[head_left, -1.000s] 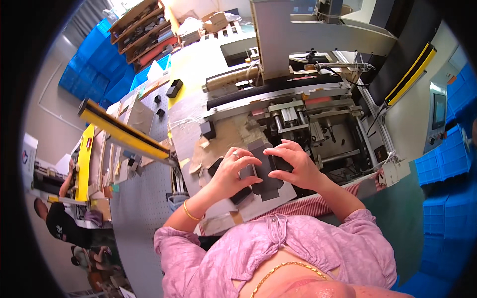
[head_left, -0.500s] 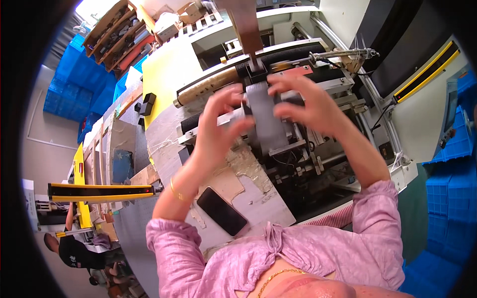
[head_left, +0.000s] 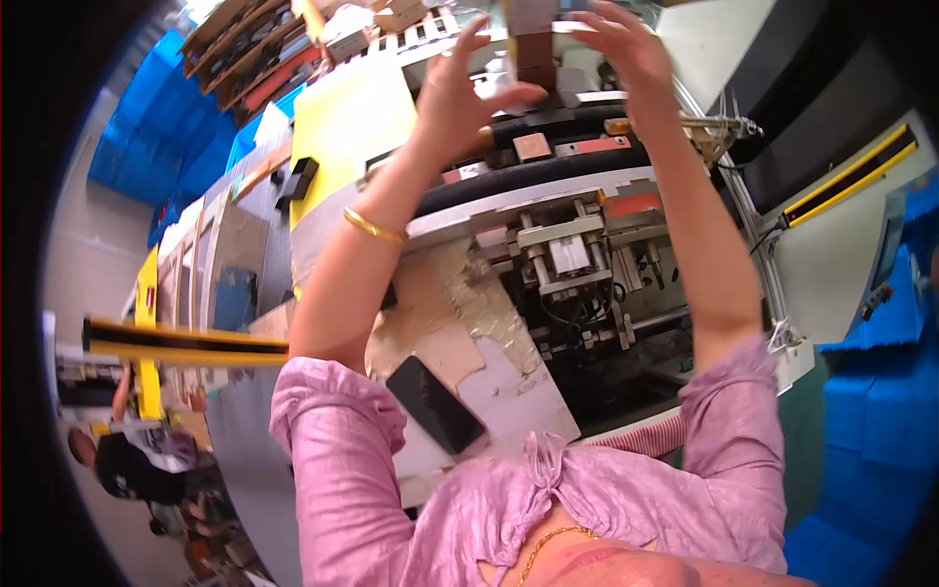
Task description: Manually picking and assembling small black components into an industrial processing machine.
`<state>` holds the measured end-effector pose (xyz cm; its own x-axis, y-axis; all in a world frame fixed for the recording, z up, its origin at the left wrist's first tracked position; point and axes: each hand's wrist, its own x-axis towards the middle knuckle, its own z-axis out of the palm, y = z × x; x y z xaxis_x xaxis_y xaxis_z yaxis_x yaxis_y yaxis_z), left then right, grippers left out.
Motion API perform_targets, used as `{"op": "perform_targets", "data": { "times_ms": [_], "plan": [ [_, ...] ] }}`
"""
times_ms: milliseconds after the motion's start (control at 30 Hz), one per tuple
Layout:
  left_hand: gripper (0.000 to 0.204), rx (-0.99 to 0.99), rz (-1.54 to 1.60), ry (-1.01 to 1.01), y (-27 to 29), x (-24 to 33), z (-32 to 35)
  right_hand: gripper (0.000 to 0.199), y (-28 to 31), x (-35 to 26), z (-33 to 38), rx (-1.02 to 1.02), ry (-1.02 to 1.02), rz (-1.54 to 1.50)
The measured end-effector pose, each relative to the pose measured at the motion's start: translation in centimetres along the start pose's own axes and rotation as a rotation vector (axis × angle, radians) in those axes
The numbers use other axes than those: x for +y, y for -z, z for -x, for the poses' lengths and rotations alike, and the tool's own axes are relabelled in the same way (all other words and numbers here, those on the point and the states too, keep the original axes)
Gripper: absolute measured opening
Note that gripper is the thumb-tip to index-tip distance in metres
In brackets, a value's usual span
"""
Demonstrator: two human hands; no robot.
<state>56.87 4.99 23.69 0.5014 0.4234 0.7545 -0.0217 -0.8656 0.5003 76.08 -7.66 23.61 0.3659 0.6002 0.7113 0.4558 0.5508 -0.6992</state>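
Observation:
Both arms stretch toward the far side of the machine. My left hand (head_left: 457, 106) is open, thumb and fingers spread, on the left of an upright brown block (head_left: 534, 54). On the other side my right hand (head_left: 631, 61) is open too, its fingers curved toward the block. Neither hand visibly grips anything. The block's top has a greyish part and runs out of the picture. Below the hands lie a black roller (head_left: 548, 186) and a metal clamp mechanism (head_left: 570, 252) of the machine.
A black phone (head_left: 435, 403) rests on a worn board near my body. A yellow sheet (head_left: 367, 122) and small black blocks (head_left: 297, 182) are at left. Yellow-black bars (head_left: 186, 342) jut in from the side. Blue crates (head_left: 866, 421) stand at right; another person (head_left: 132, 465) is at far left.
Both hands have moved up and away from me, from beside the grey piece over the mechanism to either side of the brown block. The grey piece has left its spot, uncovering the mechanism.

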Motion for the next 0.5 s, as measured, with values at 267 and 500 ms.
{"op": "perform_targets", "data": {
  "times_ms": [267, 500],
  "plan": [
    [0.028, -0.188, 0.111, -0.185, 22.9, 12.3, 24.1, 0.015, -13.2, -14.8, 29.9, -0.890, -0.414, -0.111],
    [0.008, 0.307, -0.682, 0.789, 39.7, -1.1, 53.0, 0.023, -23.8, -23.1, 36.5, -0.883, -0.960, -0.340]
  ]
}}
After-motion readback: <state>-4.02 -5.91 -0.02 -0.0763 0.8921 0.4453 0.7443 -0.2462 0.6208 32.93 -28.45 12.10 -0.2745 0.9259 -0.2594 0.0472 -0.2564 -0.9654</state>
